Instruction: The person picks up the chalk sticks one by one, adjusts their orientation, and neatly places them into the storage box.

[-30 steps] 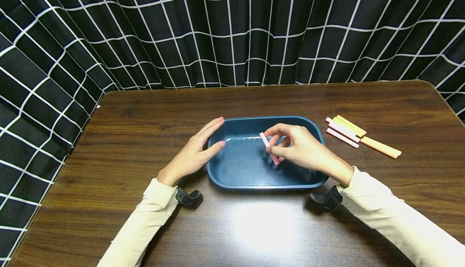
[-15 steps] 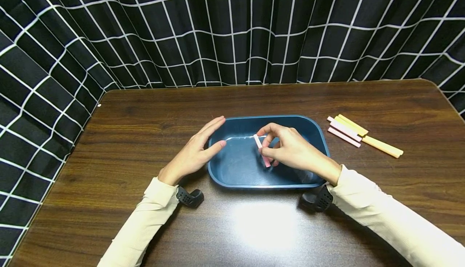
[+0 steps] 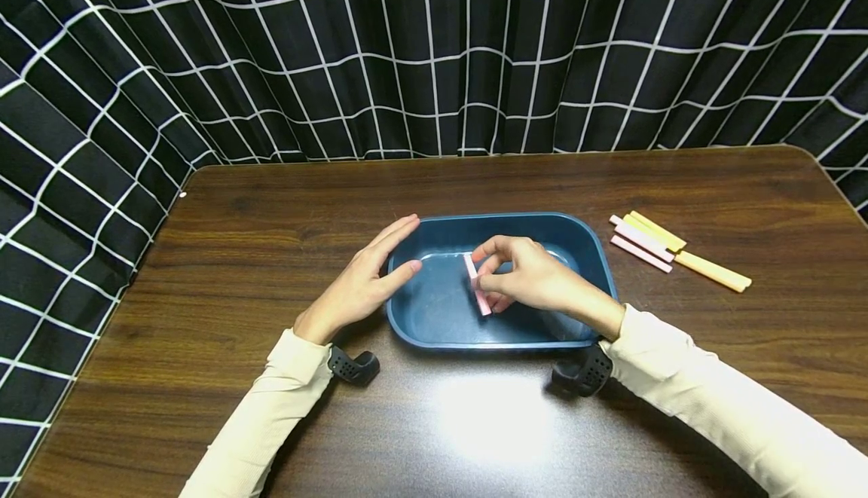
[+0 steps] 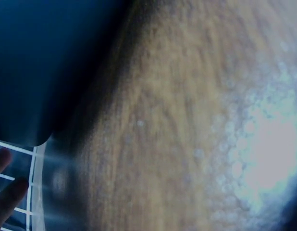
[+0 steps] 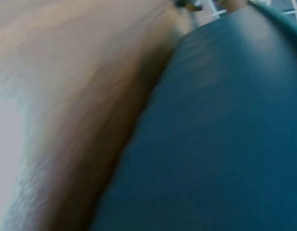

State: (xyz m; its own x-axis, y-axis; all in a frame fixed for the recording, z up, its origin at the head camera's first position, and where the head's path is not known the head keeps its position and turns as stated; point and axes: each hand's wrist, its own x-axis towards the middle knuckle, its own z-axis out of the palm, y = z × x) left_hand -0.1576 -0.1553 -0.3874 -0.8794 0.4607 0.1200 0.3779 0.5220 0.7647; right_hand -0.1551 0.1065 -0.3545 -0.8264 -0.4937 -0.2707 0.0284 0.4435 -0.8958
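Observation:
My right hand (image 3: 525, 276) pinches a pink chalk stick (image 3: 482, 301) between thumb and fingers, inside the outline of the blue plastic basin (image 3: 441, 322). The stick leans from upper left to lower right; whether it touches the basin floor I cannot tell. My left hand (image 3: 362, 279) rests at the basin's left rim, fingers straight and thumb apart. In the left wrist view, the basin's side (image 4: 47, 57) and two dark fingertips (image 4: 14, 192) show. The right wrist view is blurred and mostly filled by the basin wall (image 5: 211, 125); the chalk is hidden there.
To the right of the basin lie several loose sticks, pink (image 3: 640, 254) and yellow (image 3: 713, 270), some overlapping. The wooden table (image 3: 258, 257) carries a bright glare patch near its front. Behind it hangs a black curtain (image 3: 414, 53) with a white grid.
My right hand has moved left across the basin with the pink chalk stick and sits slightly lower. The left hand has stayed at the left rim.

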